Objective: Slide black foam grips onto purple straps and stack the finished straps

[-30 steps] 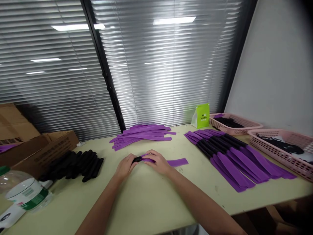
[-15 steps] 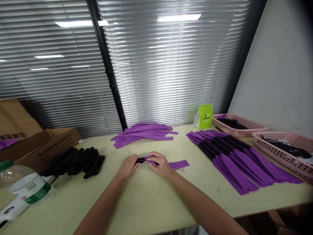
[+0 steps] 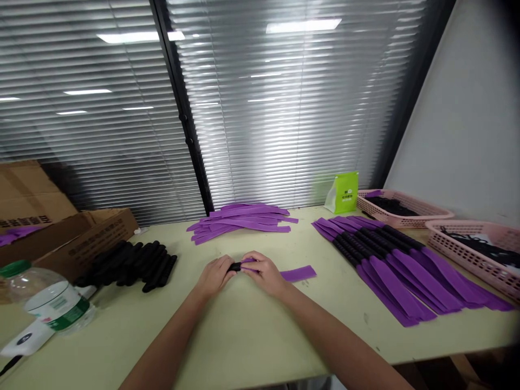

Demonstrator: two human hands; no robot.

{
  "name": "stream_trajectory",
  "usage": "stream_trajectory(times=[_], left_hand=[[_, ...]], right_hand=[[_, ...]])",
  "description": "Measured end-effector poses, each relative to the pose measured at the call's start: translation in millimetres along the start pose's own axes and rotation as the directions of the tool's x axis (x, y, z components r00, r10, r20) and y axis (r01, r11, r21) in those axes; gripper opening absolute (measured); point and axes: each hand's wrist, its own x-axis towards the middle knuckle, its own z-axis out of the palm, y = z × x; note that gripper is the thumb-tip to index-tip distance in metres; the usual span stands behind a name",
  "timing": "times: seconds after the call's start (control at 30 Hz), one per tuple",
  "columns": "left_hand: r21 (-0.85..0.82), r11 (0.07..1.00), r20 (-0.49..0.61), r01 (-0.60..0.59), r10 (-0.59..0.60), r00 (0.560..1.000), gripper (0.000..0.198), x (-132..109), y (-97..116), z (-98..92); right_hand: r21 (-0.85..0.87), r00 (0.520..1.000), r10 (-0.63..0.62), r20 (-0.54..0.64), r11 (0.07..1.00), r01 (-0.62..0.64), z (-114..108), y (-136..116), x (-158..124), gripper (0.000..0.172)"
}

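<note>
My left hand (image 3: 216, 275) is closed around a black foam grip tube (image 3: 234, 267), most of it hidden in the fingers. Pinched at the tube's right end, my right hand (image 3: 262, 272) holds a purple strap (image 3: 298, 273) whose free end trails out flat on the table to the right. Whether the strap is inside the tube is hidden by the fingers. Beyond the hands lies a loose pile of purple straps (image 3: 244, 222). To the left is a heap of black tubes (image 3: 134, 262). On the right, several straps with black sleeves around their middles (image 3: 374, 241) lie side by side.
A cardboard box (image 3: 97, 233) and a plastic bottle (image 3: 60, 303) stand at the left, with a white device (image 3: 30, 338) near the bottle. Two pink baskets (image 3: 410, 221) holding black items sit at the right. A green pouch (image 3: 345, 193) stands before the blinds.
The right fingers have closed in against the tube's end, and less purple strap shows between the hands. The view has shifted slightly.
</note>
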Motion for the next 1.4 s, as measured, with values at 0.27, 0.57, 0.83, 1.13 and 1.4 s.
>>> stream_trajectory(times=[0.27, 0.57, 0.83, 1.13, 1.4], left_hand=[[0.024, 1.000, 0.035, -0.006, 0.005, 0.999, 0.043, 1.8, -1.5, 1.4], [0.016, 0.998, 0.077, 0.054, -0.055, 0.996, 0.036, 6.0, -7.5, -1.9], [0.096, 0.987, 0.045, 0.129, -0.134, 0.990, 0.030, 6.2, -17.2, 1.1], [0.085, 0.990, 0.076, 0.112, -0.118, 0.990, 0.028, 3.3, -11.8, 4.3], [0.115, 0.991, 0.093, 0.062, -0.073, 0.993, 0.031, 2.5, -5.3, 5.1]], right_hand=[[0.038, 0.992, 0.067, 0.110, 0.997, -0.071, -1.9, 10.7, 0.1, 0.021], [0.080, 0.997, 0.058, -0.044, 0.995, -0.054, -4.8, 18.5, 4.5, 0.020], [0.089, 0.993, 0.078, -0.090, 0.994, -0.070, -14.3, 24.3, 6.3, 0.020], [-0.041, 0.998, -0.010, -0.068, 0.999, 0.007, -12.8, 19.1, 4.0, 0.020], [-0.133, 0.999, -0.014, 0.040, 0.991, 0.019, -9.7, 16.3, 1.2, 0.028]])
